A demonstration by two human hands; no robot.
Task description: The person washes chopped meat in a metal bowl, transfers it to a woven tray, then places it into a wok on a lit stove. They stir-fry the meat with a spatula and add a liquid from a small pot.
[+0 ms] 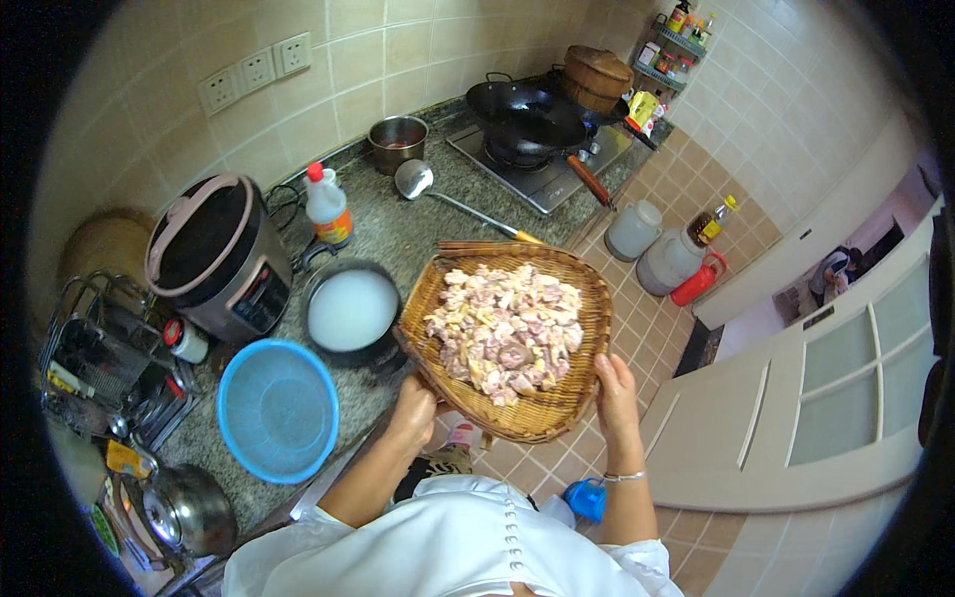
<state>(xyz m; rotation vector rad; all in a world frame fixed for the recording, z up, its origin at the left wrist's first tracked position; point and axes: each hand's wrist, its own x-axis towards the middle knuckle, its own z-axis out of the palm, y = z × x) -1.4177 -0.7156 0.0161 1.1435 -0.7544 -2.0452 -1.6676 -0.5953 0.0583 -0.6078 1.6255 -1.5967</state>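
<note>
A woven bamboo basket [563,414], shallow and scoop-shaped, is held out in front of me near the counter's edge. Chopped raw meat pieces [507,321], pale pink and yellowish, are heaped in it. My left hand [414,414] grips the basket's near left rim, its fingertips hidden underneath. On the right rim my right hand [618,392] has its thumb on top, with a bracelet at the wrist. Left of the basket stands a dark pot [317,347] of cloudy whitish liquid [353,310]. An empty blue plastic basin [277,410] sits nearer me on the granite counter.
A black wok [530,119] with a wooden handle rests on the gas stove [548,190]. A long-handled ladle [414,179], metal pot [398,145], bottle [328,213], electric cooker [224,261] and kettle [198,507] line the counter. Jugs [668,261] stand on the floor. A person [832,276] is beyond the doorway.
</note>
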